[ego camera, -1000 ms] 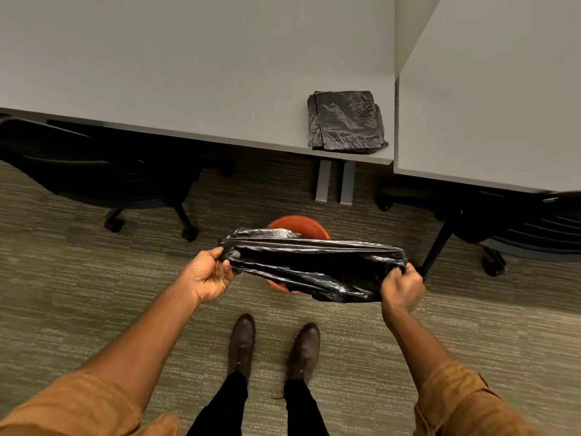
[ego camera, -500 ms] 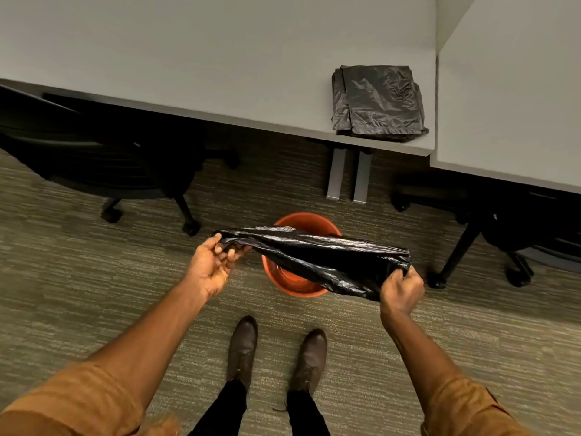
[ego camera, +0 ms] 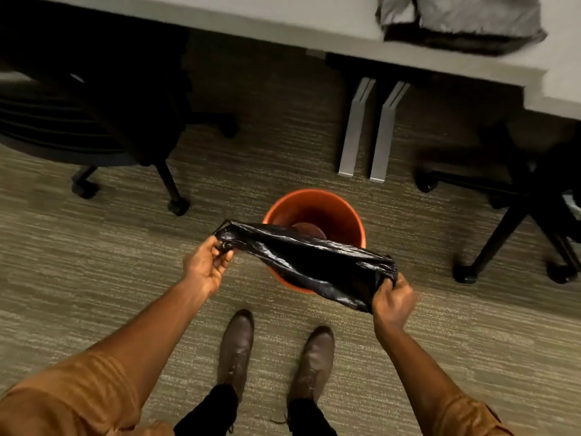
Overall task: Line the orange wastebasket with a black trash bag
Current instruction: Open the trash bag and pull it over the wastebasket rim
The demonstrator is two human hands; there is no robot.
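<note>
Both hands hold one black trash bag (ego camera: 314,262), stretched between them across the middle of the frame. Left hand (ego camera: 206,267): grip closed, fingers pinching the bag's upper-left corner. Right hand (ego camera: 393,302): grip closed in a fist around the bag's lower-right end. Between the two, the bag runs as a crumpled, unopened band, slanting down toward the right. It passes over the near half of the orange wastebasket (ego camera: 314,209), which stands upright on the carpet (ego camera: 94,278) at frame centre; whether bag and rim touch cannot be told. Two brown shoes (ego camera: 235,350) stand just below the wastebasket. Upper right: a folded stack of bags (ego camera: 459,23) lies on the grey surface (ego camera: 251,14). Black office chairs (ego camera: 94,121) stand at the left and right edges.
</note>
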